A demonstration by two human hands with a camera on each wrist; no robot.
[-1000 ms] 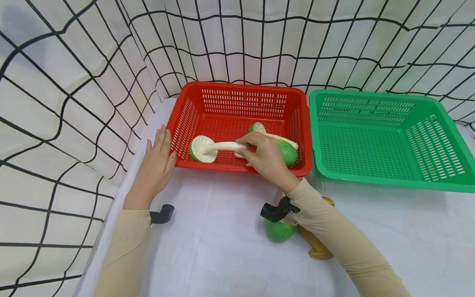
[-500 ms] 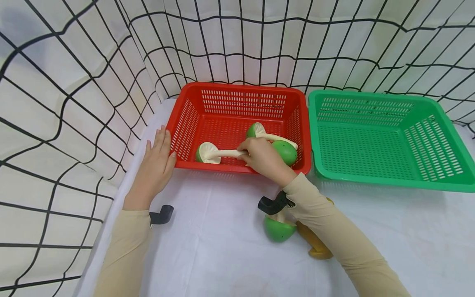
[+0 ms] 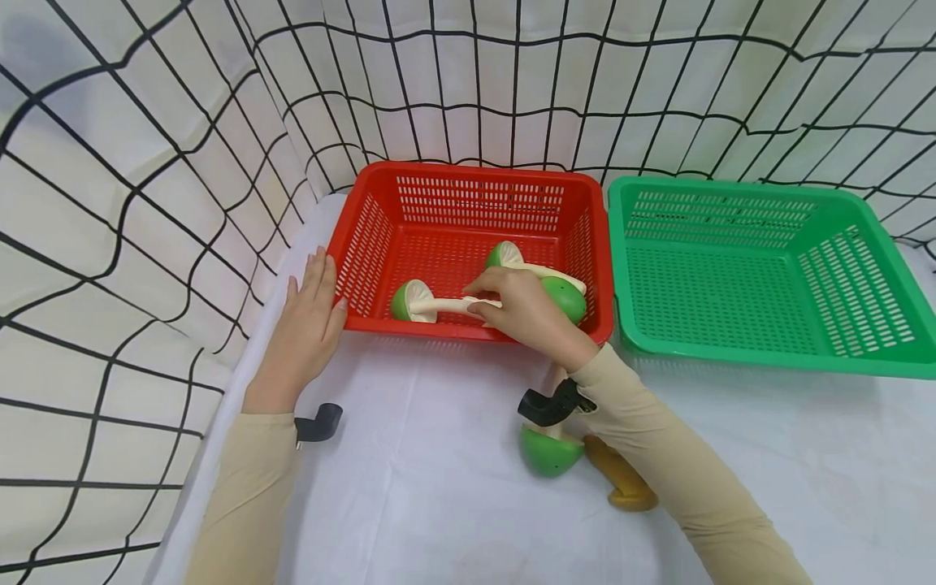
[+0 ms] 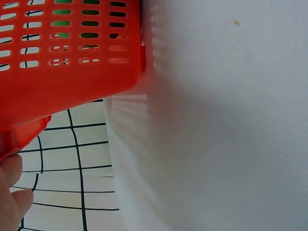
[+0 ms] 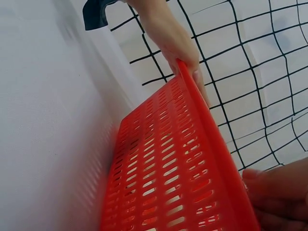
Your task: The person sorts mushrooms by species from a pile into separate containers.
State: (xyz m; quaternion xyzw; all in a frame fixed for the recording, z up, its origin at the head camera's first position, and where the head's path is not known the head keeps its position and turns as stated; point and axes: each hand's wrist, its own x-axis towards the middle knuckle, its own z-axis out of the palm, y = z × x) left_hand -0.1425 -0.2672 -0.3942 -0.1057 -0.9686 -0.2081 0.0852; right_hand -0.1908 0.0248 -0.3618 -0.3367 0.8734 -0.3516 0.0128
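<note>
"Where's the mushroom (image 3: 446,305) that the right grip (image 3: 530,313) is at?"

"Inside the red basket (image 3: 483,171), along the near wall, lying on its side. Its cap points left and the pale stem runs in under the fingers."

"Is it being grasped?"

"It looks released: index finger and thumb stand apart, the stem showing between them. A light touch of the thumb I can't rule out, since the basket wall blocks the right wrist view."

"And the left grip (image 3: 303,329)?"

"Relaxed, fingers straight, laid on the basket's left rim."

"What else is in there?"

"A second mushroom (image 3: 553,273), stem slanting toward the right wall, and a green cap (image 3: 565,299) just in front of it, partly behind the right grip."

"Any markings?"

"Small dark dots on that green cap. The basket plastic looks plain, all slots and smooth rims."

"And around it?"

"The green basket (image 3: 709,268) sits just beside, to the right. On the white-covered counter (image 3: 424,471), nearer the person, a green-capped mushroom (image 3: 551,452) lies by a brown piece (image 3: 621,475), both partly hidden by the right sleeve (image 3: 673,463) and black wrist camera (image 3: 552,404)."
</note>
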